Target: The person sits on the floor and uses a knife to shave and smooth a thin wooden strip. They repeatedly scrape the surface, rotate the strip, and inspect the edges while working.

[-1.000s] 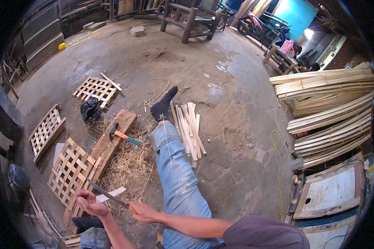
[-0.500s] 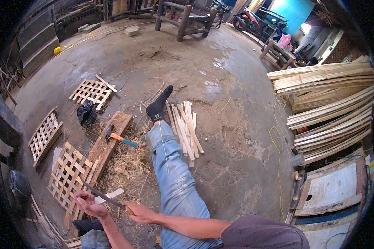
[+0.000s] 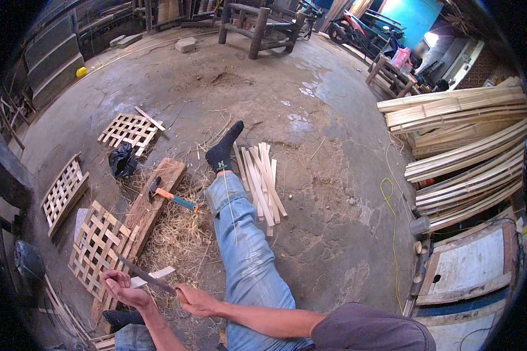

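— What are the hands doing?
— The right hand is closed around the handle of a long knife; the left hand pinches a pale bamboo strip against the blade. Both sit at the near left, above the straw on the floor.
— How much looks finished?
— Four woven lattice panels lie on the left, so I'd judge a fair part done. A bundle of cut slats waits beside the outstretched leg, and long bamboo strips are stacked far right, so plenty seems left.
— Other tools?
— A hammer rests on a plank, untouched.
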### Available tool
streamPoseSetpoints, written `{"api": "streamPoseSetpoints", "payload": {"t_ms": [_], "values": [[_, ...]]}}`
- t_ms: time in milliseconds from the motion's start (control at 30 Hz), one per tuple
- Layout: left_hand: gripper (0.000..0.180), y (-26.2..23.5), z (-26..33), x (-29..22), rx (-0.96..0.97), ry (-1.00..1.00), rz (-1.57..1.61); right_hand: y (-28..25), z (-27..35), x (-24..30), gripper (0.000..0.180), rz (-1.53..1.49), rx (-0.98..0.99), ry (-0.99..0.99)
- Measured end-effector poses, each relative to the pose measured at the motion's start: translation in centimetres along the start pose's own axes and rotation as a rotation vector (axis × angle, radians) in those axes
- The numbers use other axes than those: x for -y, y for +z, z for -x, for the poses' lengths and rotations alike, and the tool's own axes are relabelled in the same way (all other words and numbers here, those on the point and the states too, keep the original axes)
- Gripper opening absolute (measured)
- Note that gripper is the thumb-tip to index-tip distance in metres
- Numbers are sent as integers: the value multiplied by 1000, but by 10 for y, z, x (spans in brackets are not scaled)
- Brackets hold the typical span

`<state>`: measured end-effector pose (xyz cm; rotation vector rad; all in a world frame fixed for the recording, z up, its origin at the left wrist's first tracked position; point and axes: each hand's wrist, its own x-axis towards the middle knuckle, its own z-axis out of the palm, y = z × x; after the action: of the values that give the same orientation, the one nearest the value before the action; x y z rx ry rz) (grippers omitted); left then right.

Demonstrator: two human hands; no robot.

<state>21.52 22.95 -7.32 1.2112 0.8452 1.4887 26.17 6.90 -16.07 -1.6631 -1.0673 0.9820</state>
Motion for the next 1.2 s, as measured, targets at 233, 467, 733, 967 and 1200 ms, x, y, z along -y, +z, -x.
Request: {"api": "streamPoseSetpoints", "payload": {"t_ms": [233, 467, 733, 967, 1200], "values": [[19, -3, 1, 4, 32, 76, 22, -1, -6, -11, 46, -92, -121, 43], [19, -4, -1, -5, 22, -22, 107, -2, -6, -4, 59, -101, -159, 302], [26, -9, -2, 0, 44, -27, 70, -2, -8, -4, 42, -83, -77, 313], [27, -13, -3, 4, 37, -27, 56, -5, -9, -1, 47, -104, -22, 322], [24, -9, -1, 2, 31, -39, 29, -1, -8, -9, 49, -86, -57, 288]]}}
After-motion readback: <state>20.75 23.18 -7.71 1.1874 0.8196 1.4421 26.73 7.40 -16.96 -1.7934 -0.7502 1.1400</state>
